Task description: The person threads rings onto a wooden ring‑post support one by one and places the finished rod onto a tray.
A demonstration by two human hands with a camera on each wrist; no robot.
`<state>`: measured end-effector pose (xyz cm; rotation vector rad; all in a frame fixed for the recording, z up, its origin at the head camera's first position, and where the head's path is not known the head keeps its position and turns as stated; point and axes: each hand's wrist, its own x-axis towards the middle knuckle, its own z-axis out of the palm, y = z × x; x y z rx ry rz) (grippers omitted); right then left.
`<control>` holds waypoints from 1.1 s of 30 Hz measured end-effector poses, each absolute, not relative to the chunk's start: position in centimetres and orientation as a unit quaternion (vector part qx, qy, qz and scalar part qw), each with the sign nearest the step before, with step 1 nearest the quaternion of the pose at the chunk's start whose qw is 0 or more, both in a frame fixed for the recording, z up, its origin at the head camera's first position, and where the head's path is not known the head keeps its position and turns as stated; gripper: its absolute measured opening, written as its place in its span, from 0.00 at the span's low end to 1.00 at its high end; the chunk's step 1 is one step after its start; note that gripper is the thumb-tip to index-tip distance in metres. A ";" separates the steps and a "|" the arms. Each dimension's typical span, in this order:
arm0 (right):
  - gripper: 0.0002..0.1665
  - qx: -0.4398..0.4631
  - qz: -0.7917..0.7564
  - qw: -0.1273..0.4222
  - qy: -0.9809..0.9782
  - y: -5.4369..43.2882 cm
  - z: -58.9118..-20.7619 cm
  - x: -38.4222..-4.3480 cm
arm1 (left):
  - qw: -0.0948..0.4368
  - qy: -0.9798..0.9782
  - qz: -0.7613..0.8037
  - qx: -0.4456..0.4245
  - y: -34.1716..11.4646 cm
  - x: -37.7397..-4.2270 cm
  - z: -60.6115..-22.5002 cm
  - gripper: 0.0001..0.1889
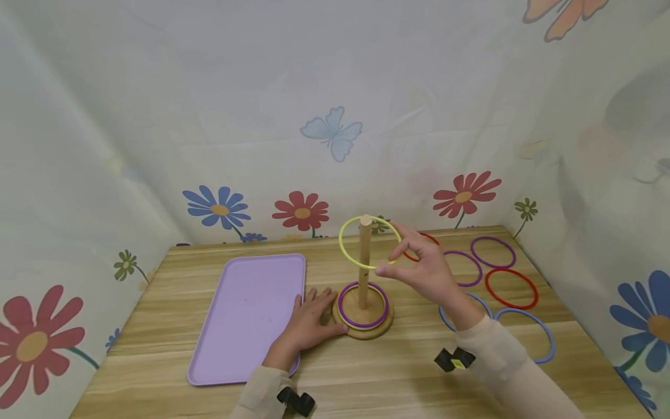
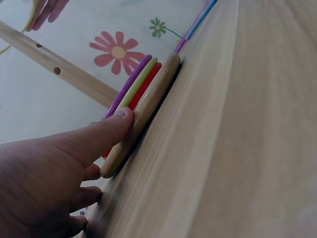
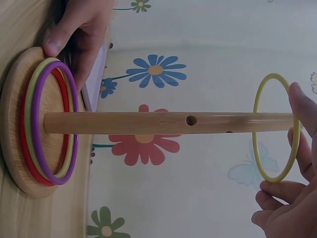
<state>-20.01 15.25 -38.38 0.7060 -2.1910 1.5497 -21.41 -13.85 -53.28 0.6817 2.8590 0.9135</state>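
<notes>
High beside the wooden peg, the right hand pinches a yellow ring; the spread left hand touches the peg's base.

Soft, diffuse light, seemingly from overhead, fills head view; pale cloth backdrop evenly lit, grey shadow patch at far right, fabric texture smeared; faint shade on worktop beside right sleeve; side panels flare outward with wide-angle stretch; left wrist view dimmer, left grip darkest toward lower fingers, black shadow line under wooden base, nearest worktop grain soft; right wrist view flat, slightly hazy, pole shaded near tip, pale streak crossing backdrop.
</notes>
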 end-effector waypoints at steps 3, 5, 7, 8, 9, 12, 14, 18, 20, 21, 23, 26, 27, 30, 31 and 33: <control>0.16 0.250 0.546 0.184 -0.779 15.2 -38.8 -20.0 | 0.032 0.929 0.295 0.222 -13.8 -21.4 -53.2 0.49; 0.16 0.249 0.546 0.182 -0.779 15.2 -39.0 -20.0 | 0.032 0.929 0.295 0.222 -13.8 -21.4 -53.2 0.49; 0.16 0.246 0.545 0.179 -0.781 15.2 -39.3 -20.0 | 0.032 0.929 0.295 0.222 -13.8 -21.4 -53.1 0.49; 0.16 0.244 0.546 0.176 -0.782 15.2 -39.4 -20.0 | 0.032 0.929 0.295 0.221 -13.8 -21.4 -53.1 0.49; 0.16 0.241 0.545 0.173 -0.784 15.2 -39.5 -19.9 | 0.033 0.929 0.295 0.221 -13.8 -21.4 -53.1 0.48; 0.16 0.231 0.540 0.162 -0.793 15.2 -39.8 -19.8 | 0.033 0.930 0.293 0.221 -13.8 -21.4 -53.1 0.48; 0.16 0.227 0.536 0.153 -0.798 15.2 -40.1 -19.7 | 0.032 0.930 0.292 0.221 -13.8 -21.5 -53.1 0.48; 0.15 0.225 0.534 0.142 -0.803 15.2 -40.8 -19.7 | 0.031 0.930 0.290 0.222 -13.8 -21.5 -53.2 0.48; 0.15 0.230 0.534 0.140 -0.801 15.2 -41.2 -19.7 | 0.031 0.930 0.291 0.221 -13.8 -21.4 -53.2 0.49; 0.15 0.232 0.534 0.139 -0.801 15.2 -41.4 -19.7 | 0.031 0.930 0.292 0.221 -13.8 -21.4 -53.2 0.49; 0.16 0.230 0.530 0.136 -0.805 15.1 -41.8 -19.8 | 0.032 0.930 0.292 0.221 -13.8 -21.4 -53.2 0.49; 0.16 0.219 0.524 0.130 -0.813 15.1 -42.4 -19.7 | 0.031 0.930 0.293 0.221 -13.8 -21.4 -53.2 0.49; 0.16 0.216 0.523 0.128 -0.814 15.1 -42.6 -19.6 | 0.030 0.930 0.293 0.221 -13.8 -21.4 -53.2 0.49; 0.16 0.212 0.524 0.124 -0.816 15.0 -43.3 -19.6 | 0.027 0.930 0.291 0.223 -13.8 -21.4 -53.2 0.48; 0.16 0.215 0.525 0.125 -0.814 15.0 -43.5 -19.6 | 0.026 0.930 0.290 0.223 -13.7 -21.4 -53.2 0.48; 0.16 0.220 0.528 0.126 -0.811 14.9 -43.9 -19.5 | 0.025 0.931 0.289 0.224 -13.7 -21.4 -53.2 0.48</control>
